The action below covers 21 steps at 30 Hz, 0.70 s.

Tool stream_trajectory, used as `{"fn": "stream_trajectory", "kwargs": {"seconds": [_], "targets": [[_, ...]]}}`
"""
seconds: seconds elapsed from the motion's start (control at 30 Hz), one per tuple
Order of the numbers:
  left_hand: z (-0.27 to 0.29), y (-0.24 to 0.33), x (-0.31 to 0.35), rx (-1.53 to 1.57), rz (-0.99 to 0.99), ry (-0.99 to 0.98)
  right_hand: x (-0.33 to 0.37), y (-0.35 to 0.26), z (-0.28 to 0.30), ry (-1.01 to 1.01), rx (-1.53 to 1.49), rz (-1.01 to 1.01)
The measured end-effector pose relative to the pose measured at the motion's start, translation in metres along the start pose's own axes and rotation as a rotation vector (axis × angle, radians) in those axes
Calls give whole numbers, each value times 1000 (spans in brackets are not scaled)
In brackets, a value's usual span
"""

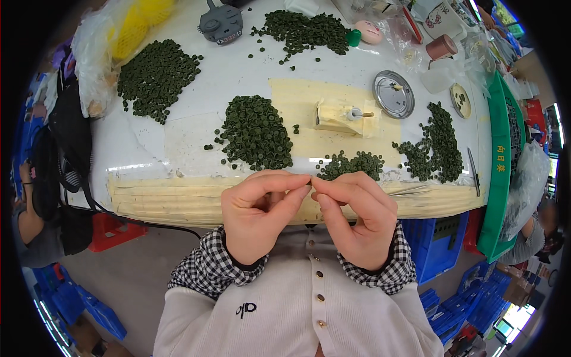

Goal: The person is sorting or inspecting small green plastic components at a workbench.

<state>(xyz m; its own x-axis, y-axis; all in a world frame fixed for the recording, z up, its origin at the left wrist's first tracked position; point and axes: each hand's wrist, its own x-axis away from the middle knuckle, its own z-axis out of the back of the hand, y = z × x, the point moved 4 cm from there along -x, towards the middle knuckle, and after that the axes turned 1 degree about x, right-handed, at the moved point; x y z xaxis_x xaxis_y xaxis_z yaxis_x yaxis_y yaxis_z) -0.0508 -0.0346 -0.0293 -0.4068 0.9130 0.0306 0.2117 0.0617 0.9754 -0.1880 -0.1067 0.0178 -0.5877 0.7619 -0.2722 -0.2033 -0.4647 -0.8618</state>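
My left hand (253, 208) and my right hand (361, 221) meet fingertip to fingertip just above the table's near edge. Thumb and forefinger of each are pinched together. Between the tips shows a speck of a small dark part, mostly covered by the fingers, so its shape cannot be made out. Right behind the hands lies a heap of small dark green round parts, like little wheels (256, 134). A smaller group of such green rings (352, 165) sits just beyond my right hand. A small taped block with a peg (348, 118) stands farther back.
Other dark green heaps lie at the far left (157, 80), the far middle (303, 33) and the right (440, 146). A grey toy tank turret (220, 25), a round metal lid (393, 95) and tweezers (474, 172) lie around. A green tray (502, 172) borders the right side.
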Motion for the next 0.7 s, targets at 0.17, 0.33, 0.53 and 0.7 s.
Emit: {"fn": "stream_trajectory", "kwargs": {"seconds": [0.17,0.33,0.53,0.7], "targets": [[-2,-7,-1,203,268,-159,-4,17,8,-75,-227,-44],[-7,-4,-3,315,294,-183,-5,17,11,-124,-255,-42],[-4,-1,-2,191,352,-341,-8,11,15,-132,-122,61],[-4,0,-2,170,309,-330,-8,7,16,-136,22,179]]}}
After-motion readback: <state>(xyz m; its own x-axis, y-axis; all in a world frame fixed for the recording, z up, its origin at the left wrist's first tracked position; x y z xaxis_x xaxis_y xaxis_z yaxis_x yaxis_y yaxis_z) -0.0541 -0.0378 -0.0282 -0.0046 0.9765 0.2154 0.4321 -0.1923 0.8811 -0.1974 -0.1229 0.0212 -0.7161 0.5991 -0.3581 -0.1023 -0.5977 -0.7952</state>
